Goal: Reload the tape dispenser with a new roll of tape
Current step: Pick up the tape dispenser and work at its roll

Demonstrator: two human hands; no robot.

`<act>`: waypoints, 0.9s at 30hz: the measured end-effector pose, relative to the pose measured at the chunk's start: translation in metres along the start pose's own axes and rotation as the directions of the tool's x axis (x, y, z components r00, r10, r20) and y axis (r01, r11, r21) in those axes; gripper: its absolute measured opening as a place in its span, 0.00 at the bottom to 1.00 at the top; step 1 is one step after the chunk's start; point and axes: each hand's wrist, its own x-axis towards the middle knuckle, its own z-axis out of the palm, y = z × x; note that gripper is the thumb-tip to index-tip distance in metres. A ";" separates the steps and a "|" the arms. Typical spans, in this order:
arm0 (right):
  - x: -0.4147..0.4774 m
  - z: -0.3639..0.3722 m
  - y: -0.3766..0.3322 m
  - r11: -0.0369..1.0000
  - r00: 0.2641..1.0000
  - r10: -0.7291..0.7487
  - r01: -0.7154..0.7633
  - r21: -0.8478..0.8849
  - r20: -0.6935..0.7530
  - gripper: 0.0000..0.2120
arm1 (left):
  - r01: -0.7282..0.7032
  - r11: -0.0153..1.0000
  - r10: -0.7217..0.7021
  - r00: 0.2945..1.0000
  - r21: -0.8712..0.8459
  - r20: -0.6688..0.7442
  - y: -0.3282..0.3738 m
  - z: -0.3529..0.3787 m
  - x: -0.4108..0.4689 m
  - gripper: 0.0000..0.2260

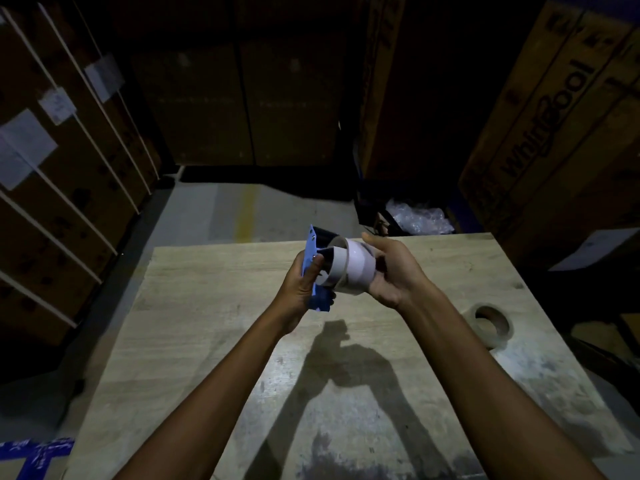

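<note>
My left hand point(300, 287) grips a blue tape dispenser point(312, 258) by its handle, held upright above the far part of the wooden table point(214, 306). My right hand point(393, 271) holds a pale roll of tape point(353, 266) pressed sideways against the dispenser's black hub area. Whether the roll sits fully on the hub I cannot tell, as the roll hides it. A second roll of tape point(491, 325), brownish with an open core, lies flat on the table to the right of my right forearm.
Tall cardboard boxes point(554, 133) stand at the right, more strapped boxes point(69, 168) at the left, dark cartons behind. Crumpled plastic wrap point(419, 216) lies past the table's far edge. Blue tape marks point(34, 455) show on the floor at lower left.
</note>
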 end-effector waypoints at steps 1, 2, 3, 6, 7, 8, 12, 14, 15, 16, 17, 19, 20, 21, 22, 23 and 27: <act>-0.002 0.001 0.002 0.999 0.998 -0.046 0.047 -0.025 0.034 0.16 | 0.005 1.000 -0.005 1.000 -0.014 -0.005 0.001 -0.001 0.001 0.30; -0.006 0.002 0.005 0.987 0.993 -0.112 0.116 -0.109 0.042 0.13 | -0.002 1.000 0.001 1.000 -0.020 -0.020 0.001 -0.001 0.001 0.26; -0.010 0.005 0.008 0.961 0.983 -0.180 0.186 -0.206 0.048 0.11 | -0.007 1.000 0.006 0.999 -0.020 -0.043 0.003 0.000 0.001 0.22; -0.009 0.014 0.016 0.892 0.949 -0.314 0.306 -0.334 0.029 0.11 | -0.021 0.998 0.029 0.987 0.053 -0.156 0.003 0.008 -0.002 0.23; -0.008 0.016 0.017 0.877 0.937 -0.350 0.329 -0.350 0.004 0.11 | -0.054 0.994 0.072 0.978 0.096 -0.197 0.004 0.011 -0.004 0.24; -0.006 0.018 0.018 0.860 0.923 -0.385 0.348 -0.373 -0.025 0.11 | -0.090 0.986 0.120 0.968 0.141 -0.219 0.002 0.013 -0.006 0.26; 0.000 0.019 0.018 0.815 0.881 -0.470 0.411 -0.409 -0.052 0.11 | -0.197 0.959 0.230 0.961 0.202 -0.155 0.001 0.017 -0.010 0.27; 0.001 0.018 0.018 0.803 0.871 -0.488 0.427 -0.417 -0.048 0.11 | -0.199 0.961 0.226 0.965 0.193 -0.132 0.000 0.012 -0.009 0.25; 0.002 0.018 0.019 0.799 0.869 -0.492 0.428 -0.422 -0.049 0.10 | -0.193 0.965 0.216 0.969 0.177 -0.122 0.000 0.010 -0.008 0.23; 0.003 0.018 0.021 0.797 0.869 -0.493 0.426 -0.428 -0.053 0.10 | -0.182 0.969 0.203 0.973 0.169 -0.114 -0.001 0.007 -0.007 0.20; 0.004 0.017 0.023 0.799 0.869 -0.491 0.422 -0.427 -0.059 0.10 | -0.169 0.972 0.188 0.976 0.161 -0.110 -0.001 0.005 -0.006 0.18; 0.007 0.014 0.027 0.812 0.874 -0.479 0.409 -0.416 -0.076 0.10 | -0.153 0.974 0.170 0.981 0.164 -0.095 -0.002 0.003 -0.003 0.18; 0.009 0.013 0.028 0.821 0.880 -0.467 0.397 -0.410 -0.082 0.10 | -0.150 0.975 0.166 0.982 0.166 -0.089 -0.002 0.002 -0.002 0.19; 0.010 0.011 0.029 0.831 0.887 -0.455 0.389 -0.398 -0.083 0.08 | -0.146 0.976 0.161 0.983 0.163 -0.087 -0.001 0.002 -0.001 0.19; 0.011 0.010 0.029 0.839 0.891 -0.448 0.387 -0.384 -0.080 0.07 | -0.142 0.977 0.157 0.984 0.157 -0.086 -0.002 0.002 0.001 0.18; 0.012 0.010 0.029 0.839 0.890 -0.449 0.390 -0.379 -0.078 0.05 | -0.133 0.981 0.146 0.986 0.139 -0.086 -0.001 0.003 0.001 0.18; 0.018 0.008 0.034 0.601 0.770 -0.634 0.438 -0.669 -0.065 0.12 | -0.065 0.998 0.064 0.995 -0.005 -0.082 0.004 0.011 0.003 0.16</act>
